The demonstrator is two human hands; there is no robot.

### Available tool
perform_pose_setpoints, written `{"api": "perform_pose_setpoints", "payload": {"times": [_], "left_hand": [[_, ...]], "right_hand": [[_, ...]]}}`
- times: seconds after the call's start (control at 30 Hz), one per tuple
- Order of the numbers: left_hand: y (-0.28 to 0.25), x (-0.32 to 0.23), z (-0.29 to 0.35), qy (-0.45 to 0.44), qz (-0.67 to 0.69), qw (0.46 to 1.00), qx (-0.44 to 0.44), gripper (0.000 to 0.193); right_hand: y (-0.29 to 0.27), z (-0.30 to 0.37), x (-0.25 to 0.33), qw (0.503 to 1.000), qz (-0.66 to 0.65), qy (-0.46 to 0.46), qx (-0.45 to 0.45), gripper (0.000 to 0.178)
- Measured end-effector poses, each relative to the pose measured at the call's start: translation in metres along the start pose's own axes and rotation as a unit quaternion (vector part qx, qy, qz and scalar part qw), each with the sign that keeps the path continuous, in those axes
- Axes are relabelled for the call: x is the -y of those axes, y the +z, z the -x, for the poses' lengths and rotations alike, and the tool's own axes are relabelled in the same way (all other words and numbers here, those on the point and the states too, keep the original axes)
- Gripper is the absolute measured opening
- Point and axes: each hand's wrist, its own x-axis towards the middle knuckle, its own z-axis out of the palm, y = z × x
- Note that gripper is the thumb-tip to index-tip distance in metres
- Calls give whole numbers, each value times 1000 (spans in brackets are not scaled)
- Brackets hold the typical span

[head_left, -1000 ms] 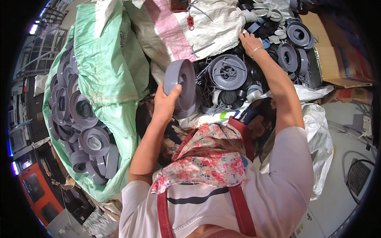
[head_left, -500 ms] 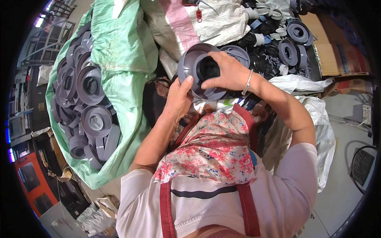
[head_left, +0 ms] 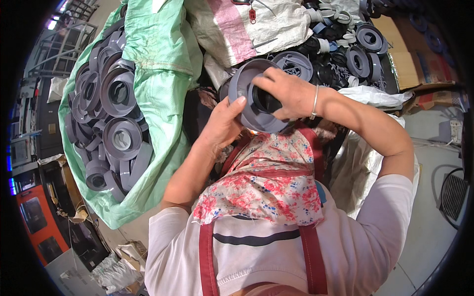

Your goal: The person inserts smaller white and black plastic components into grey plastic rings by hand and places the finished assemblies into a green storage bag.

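In front of my apron I hold a grey, flanged plastic cup-shaped part, its wide mouth tilted up toward me. My left hand grips its left side, thumb over the rim. Inside the cup sits a black ring around the central hole. My right hand has its fingers reaching into the cup and closed on that ring, with the thumb at its near edge. The fingertips are partly hidden. Just behind stands a grey round part with thin grey pieces in it.
On my left a green woven sack is full of similar grey parts. A white-and-pink sack lies ahead. Black and white rings are heaped at the far right, beside a cardboard box.
The grey cup-shaped part has shifted slightly right and toward me, with both hands moving along with it. My right elbow has swung outward to the right.
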Motion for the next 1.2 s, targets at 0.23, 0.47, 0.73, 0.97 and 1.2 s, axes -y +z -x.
{"api": "perform_pose_setpoints", "payload": {"times": [0.23,0.47,0.73,0.97,1.2], "left_hand": [[-3,-2,6,202,-170,960,-92,50],[2,-155,62,718,-406,498,-269,60],[-5,-18,-55,196,-290,913,-208,40],[-16,16,-131,1,-192,973,-126,49],[-10,-7,-129,60,-491,848,-191,65]], "right_hand": [[4,-2,-11,647,-617,414,173,73],[39,30,-143,806,4,591,-16,32],[101,57,-198,827,-112,549,-50,23],[69,31,-209,908,-30,394,-136,20],[76,55,-282,892,243,379,-30,12]]}}
